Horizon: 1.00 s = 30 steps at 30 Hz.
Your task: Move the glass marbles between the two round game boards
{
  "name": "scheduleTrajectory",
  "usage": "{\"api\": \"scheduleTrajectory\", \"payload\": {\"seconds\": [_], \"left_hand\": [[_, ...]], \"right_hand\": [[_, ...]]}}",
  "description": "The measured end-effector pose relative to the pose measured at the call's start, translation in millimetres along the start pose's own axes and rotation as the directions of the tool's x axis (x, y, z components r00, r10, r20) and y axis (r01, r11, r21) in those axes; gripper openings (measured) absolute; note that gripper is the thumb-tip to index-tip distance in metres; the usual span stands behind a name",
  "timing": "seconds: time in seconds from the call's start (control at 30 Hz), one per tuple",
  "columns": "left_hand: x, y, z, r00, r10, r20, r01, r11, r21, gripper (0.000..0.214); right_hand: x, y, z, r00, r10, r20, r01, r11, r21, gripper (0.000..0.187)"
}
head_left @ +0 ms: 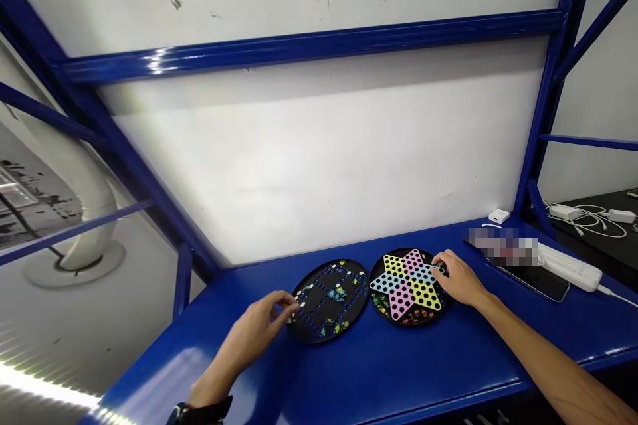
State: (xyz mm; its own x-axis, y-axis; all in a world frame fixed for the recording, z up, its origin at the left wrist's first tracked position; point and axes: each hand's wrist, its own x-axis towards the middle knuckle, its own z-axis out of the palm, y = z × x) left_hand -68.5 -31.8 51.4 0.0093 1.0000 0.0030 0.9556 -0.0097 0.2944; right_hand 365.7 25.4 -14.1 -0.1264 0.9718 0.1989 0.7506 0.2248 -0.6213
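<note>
Two round black game boards lie side by side on the blue table. My left hand (259, 327) is at the left edge of the left board (319, 311). Its thumb and forefinger nearly meet beside white marbles (302, 304); whatever they pinch is too small to make out. At the right rim of the Chinese checkers board (407, 279), a star in pink, yellow and blue, my right hand (461, 277) has curled fingers over the blue tip. What lies under those fingertips is hidden. Red marbles (417, 315) and green marbles (381, 303) sit between the star's points.
Blue-teal marbles (337, 294) cluster mid-board on the left. On the right of the table are a phone (541, 282), a white power strip (573, 269) and a small white adapter (499, 216). Blue metal posts and a crossbar (319, 44) frame the white wall behind.
</note>
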Motion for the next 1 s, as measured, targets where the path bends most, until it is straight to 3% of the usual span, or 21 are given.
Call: {"api": "scheduleTrajectory", "payload": {"seconds": [0.07,0.17,0.3,0.43,0.67,0.83,1.0], "left_hand": [[3.8,-7.6,-3.1,0.999,-0.042,-0.027,0.043,0.997,0.057,0.039],[6.4,-11.6,1.9,0.999,-0.026,0.04,0.022,0.994,0.104,0.031],[6.4,-8.3,11.8,0.998,0.005,0.064,-0.016,0.987,0.162,0.022],[9.9,1.1,9.6,0.998,0.025,0.065,-0.035,0.987,0.157,0.021],[53.1,60.1,22.4,0.978,0.197,-0.062,-0.201,0.977,-0.068,0.024],[86.1,99.0,39.8,0.96,0.274,0.051,-0.275,0.961,0.023,0.019],[93.3,111.1,49.2,0.954,0.288,0.085,-0.298,0.939,0.169,0.016]], "right_hand": [[0.3,0.4,0.3,1.0,0.0,0.0,0.0,1.0,-0.003,0.021],[1.1,0.7,0.7,1.0,0.007,0.003,-0.007,1.0,-0.014,0.021],[1.4,-0.3,0.7,1.0,0.002,0.001,-0.002,1.0,-0.019,0.02],[0.7,-2.7,0.4,1.0,0.002,-0.005,-0.003,1.0,-0.026,0.02],[0.7,-3.7,0.3,1.0,0.003,0.007,-0.003,1.0,-0.011,0.018],[1.4,-4.7,-1.1,0.999,-0.007,-0.04,0.007,1.0,0.011,0.02],[1.6,-8.4,-3.9,0.994,-0.007,-0.105,0.011,0.999,0.039,0.029]]}}
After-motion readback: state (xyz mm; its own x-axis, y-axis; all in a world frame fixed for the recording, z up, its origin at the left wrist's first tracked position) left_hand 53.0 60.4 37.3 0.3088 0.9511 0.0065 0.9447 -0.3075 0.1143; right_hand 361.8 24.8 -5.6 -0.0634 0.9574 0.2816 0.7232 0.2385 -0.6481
